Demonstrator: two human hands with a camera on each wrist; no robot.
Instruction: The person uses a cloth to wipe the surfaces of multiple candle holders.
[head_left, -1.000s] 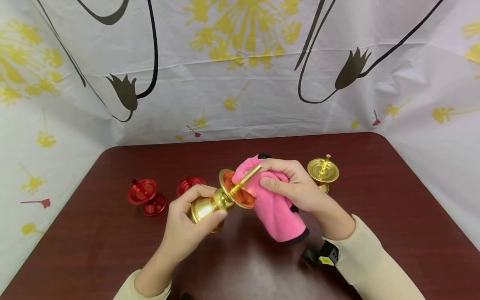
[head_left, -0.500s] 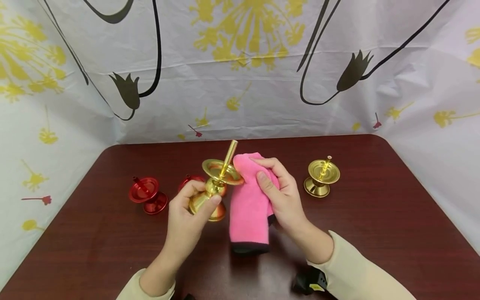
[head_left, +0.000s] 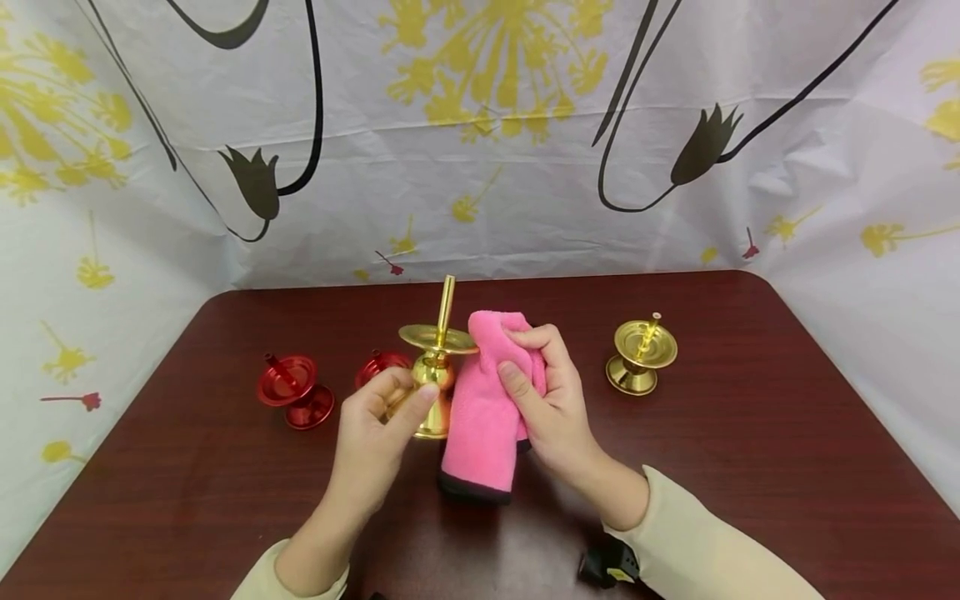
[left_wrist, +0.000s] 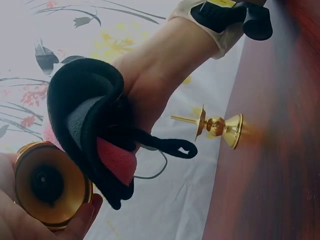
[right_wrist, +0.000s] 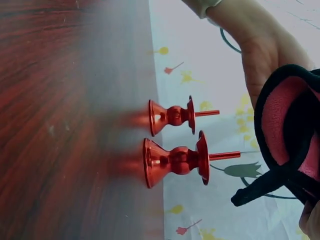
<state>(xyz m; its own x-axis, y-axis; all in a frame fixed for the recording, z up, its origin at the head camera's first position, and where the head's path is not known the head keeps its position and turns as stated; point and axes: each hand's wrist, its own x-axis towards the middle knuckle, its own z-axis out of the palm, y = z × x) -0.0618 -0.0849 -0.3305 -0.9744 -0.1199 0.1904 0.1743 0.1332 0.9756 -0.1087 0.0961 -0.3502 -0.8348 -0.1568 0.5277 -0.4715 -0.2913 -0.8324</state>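
Note:
My left hand (head_left: pixel 375 433) grips a shiny gold candlestick (head_left: pixel 433 371) by its lower body, holding it nearly upright over the table. Seen from beneath in the left wrist view, its hollow base (left_wrist: pixel 70 197) faces the camera. A folded pink cloth (head_left: pixel 480 425) with black edging is held in my right hand (head_left: pixel 551 408), thumb in front. The cloth lies against the right side of the candlestick, at the dish rim and down along the body. A black loop (left_wrist: pixel 172 146) hangs from the cloth.
A second gold candlestick (head_left: pixel 643 346) stands on the dark red-brown table (head_left: pixel 750 467) to the right. Two red candlesticks stand at left, one in plain sight (head_left: pixel 288 383), the other (head_left: pixel 381 364) partly behind my left hand. A patterned white sheet (head_left: pixel 450 208) hangs behind.
The candlestick has gone from tilted right to nearly upright. My right hand and the cloth have moved left, from inside the dish to its outer rim and side.

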